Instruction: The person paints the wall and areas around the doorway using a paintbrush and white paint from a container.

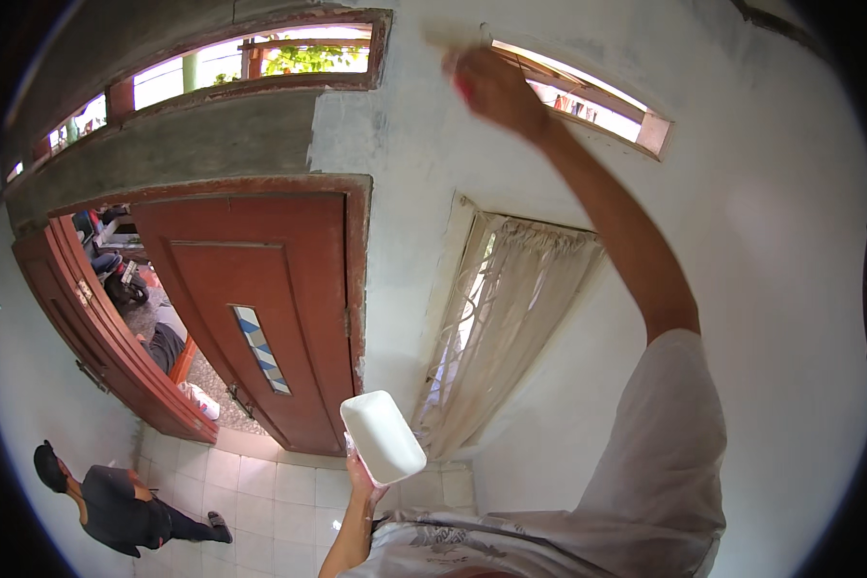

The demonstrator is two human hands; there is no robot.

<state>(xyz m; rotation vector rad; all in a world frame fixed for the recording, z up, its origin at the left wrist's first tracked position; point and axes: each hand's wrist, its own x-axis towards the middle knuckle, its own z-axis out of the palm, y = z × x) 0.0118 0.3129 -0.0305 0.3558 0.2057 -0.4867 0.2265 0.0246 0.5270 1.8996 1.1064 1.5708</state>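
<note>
My left hand grips a white rectangular tray with rounded corners, held low in front of me near the red door. Its inside looks white; whether it contains paint I cannot make out. My right arm reaches high up, and my right hand is closed around a red-handled tool that looks like a paintbrush. Motion smears its pale tip. That hand is up by the wall, beside the narrow upper window opening. The wall there shows uneven grey and white patches.
A red double door stands partly ajar, with a motorcycle and a seated person outside. A person in dark clothes and a cap stands on the tiled floor at lower left. A pale curtain covers the window.
</note>
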